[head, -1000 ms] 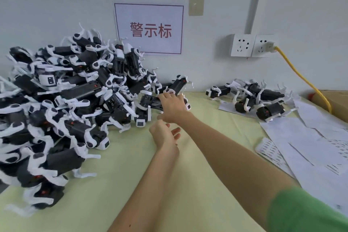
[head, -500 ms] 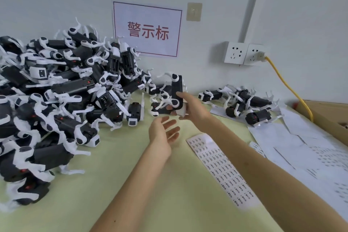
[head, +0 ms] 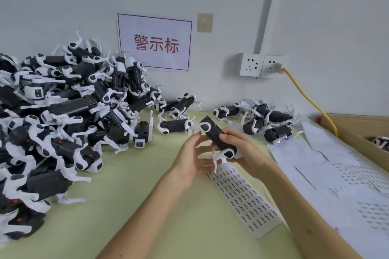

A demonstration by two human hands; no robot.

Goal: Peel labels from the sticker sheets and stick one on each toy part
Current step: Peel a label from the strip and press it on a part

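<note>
Nearest on the green table (head: 126,206), 1 sticker sheet (head: 246,197) lies flat just under both hands, handy for peeling. Above it, the right hand (head: 242,151) grips a black toy dog body (head: 216,136) around its near end, tilted up to present a face for labelling. The left hand (head: 189,157) has loosely spread fingers, its tips seemingly touching the body's far white leg. Beyond, a big toy pile (head: 63,111) sits left and a smaller group (head: 263,120) right.
</note>
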